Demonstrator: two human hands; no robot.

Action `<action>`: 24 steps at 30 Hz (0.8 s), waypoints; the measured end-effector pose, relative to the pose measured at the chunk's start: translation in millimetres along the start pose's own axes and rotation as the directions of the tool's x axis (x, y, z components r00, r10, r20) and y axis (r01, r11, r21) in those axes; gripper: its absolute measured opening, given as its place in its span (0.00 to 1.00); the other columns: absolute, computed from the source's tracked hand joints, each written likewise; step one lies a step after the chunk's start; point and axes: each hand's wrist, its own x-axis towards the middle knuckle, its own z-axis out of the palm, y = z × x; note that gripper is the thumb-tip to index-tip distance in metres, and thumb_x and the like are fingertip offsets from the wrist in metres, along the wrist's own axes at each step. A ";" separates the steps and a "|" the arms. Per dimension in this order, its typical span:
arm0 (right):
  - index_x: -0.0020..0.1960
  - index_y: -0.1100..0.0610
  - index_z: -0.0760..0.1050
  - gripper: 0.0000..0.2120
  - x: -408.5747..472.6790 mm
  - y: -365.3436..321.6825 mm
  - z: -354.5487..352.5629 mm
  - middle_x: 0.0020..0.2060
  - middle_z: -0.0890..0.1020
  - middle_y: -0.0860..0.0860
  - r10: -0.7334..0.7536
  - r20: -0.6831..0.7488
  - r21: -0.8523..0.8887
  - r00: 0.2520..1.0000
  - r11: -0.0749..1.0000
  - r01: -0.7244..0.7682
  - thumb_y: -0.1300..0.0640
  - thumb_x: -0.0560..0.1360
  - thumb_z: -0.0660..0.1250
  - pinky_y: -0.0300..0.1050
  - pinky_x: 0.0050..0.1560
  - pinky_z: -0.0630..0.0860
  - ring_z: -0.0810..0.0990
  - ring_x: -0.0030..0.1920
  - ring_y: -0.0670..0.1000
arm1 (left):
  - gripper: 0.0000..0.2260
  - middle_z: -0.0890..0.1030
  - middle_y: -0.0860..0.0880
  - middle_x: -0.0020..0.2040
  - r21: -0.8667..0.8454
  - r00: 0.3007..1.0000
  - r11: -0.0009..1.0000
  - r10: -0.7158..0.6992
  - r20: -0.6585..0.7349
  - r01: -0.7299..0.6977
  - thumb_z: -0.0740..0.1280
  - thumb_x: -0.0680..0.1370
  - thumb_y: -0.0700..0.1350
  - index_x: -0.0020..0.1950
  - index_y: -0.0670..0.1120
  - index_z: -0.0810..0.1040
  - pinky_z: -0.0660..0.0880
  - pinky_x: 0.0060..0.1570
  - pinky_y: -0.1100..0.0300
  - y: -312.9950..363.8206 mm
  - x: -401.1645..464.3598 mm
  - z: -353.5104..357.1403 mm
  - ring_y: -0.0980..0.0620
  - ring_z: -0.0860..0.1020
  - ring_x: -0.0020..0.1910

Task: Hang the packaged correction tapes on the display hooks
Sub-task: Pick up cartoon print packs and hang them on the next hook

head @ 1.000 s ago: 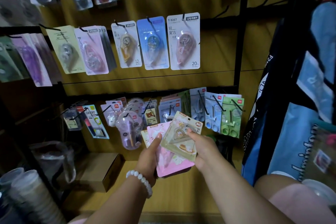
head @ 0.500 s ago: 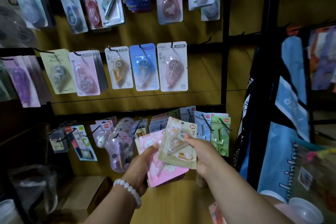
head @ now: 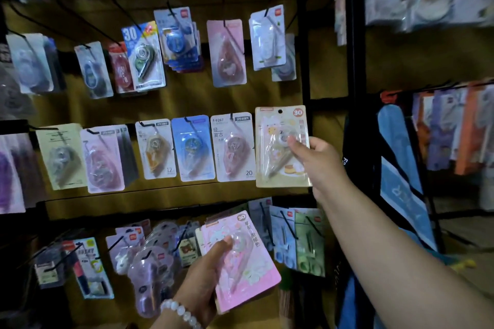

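- Holding the spare pink packs (head: 238, 262) low and near, the left hand (head: 203, 280) is keeping its grip clamped on them, thumb on top.
- Reaching farther out, the right hand (head: 318, 157) is pinching the cream pack (head: 280, 147), now lifted off the stack to the middle row.
- Nearing the wall, its hole (head: 280, 111) is not yet threaded on a hook, judging by the empty hole.

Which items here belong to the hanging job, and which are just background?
Job: cream correction tape pack in right hand; pink packs in left hand.
Background: blue bag; bead bracelet; green scissors pack.
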 end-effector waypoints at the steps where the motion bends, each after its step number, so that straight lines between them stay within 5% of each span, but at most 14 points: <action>1: 0.45 0.53 0.81 0.03 7.4 -3.4 -0.4 0.45 0.86 0.54 -0.008 -0.009 0.000 1.000 1.000 0.008 0.54 0.74 0.71 0.59 0.56 0.79 0.85 0.48 0.55 | 0.18 0.84 0.34 0.51 0.003 1.000 1.000 0.003 -0.001 -0.003 0.68 0.76 0.49 0.60 0.37 0.79 0.81 0.39 0.50 0.5 0.9 2.3 0.38 0.85 0.42; 6: 0.46 0.53 0.81 0.04 31.7 -5.6 -0.6 0.46 0.86 0.53 -0.005 -0.023 -0.033 1.000 0.999 0.005 0.53 0.75 0.71 0.57 0.57 0.79 0.85 0.49 0.53 | 0.18 0.85 0.36 0.45 0.024 1.000 0.999 -0.023 -0.016 0.023 0.69 0.76 0.49 0.58 0.36 0.79 0.80 0.31 0.54 2.2 3.3 7.9 0.39 0.85 0.36; 10: 0.45 0.55 0.80 0.04 40.4 0.4 -1.6 0.45 0.86 0.53 0.026 -0.044 -0.038 0.999 0.999 -0.028 0.54 0.75 0.71 0.57 0.55 0.80 0.85 0.48 0.54 | 0.20 0.85 0.36 0.49 0.028 0.998 0.998 -0.059 -0.024 0.060 0.70 0.74 0.51 0.59 0.38 0.79 0.80 0.35 0.53 1.6 6.1 6.1 0.38 0.85 0.42; 17: 0.47 0.56 0.79 0.06 47.4 9.1 0.9 0.43 0.84 0.51 0.040 -0.066 -0.093 0.997 0.995 -0.046 0.53 0.76 0.69 0.43 0.38 0.79 0.83 0.41 0.49 | 0.24 0.85 0.36 0.50 0.023 0.999 0.999 -0.049 -0.023 0.049 0.73 0.67 0.52 0.58 0.39 0.80 0.80 0.38 0.51 -0.7 10.9 3.7 0.38 0.84 0.44; 22: 0.53 0.61 0.79 0.16 68.6 23.5 10.5 0.44 0.82 0.51 0.067 -0.141 -0.226 0.988 0.969 -0.098 0.49 0.75 0.70 0.41 0.36 0.72 0.79 0.42 0.51 | 0.25 0.85 0.36 0.50 0.018 0.999 0.999 -0.036 -0.013 0.036 0.73 0.66 0.52 0.58 0.38 0.80 0.80 0.40 0.51 -5.7 14.9 1.2 0.38 0.84 0.45; 24: 0.56 0.62 0.77 0.22 78.3 29.7 14.1 0.48 0.82 0.53 0.073 -0.180 -0.284 0.981 0.951 -0.123 0.44 0.73 0.70 0.44 0.43 0.76 0.81 0.48 0.55 | 0.26 0.85 0.36 0.50 0.025 1.000 0.999 -0.025 -0.012 0.025 0.73 0.66 0.52 0.58 0.38 0.80 0.80 0.42 0.51 -8.3 16.8 -0.3 0.38 0.84 0.45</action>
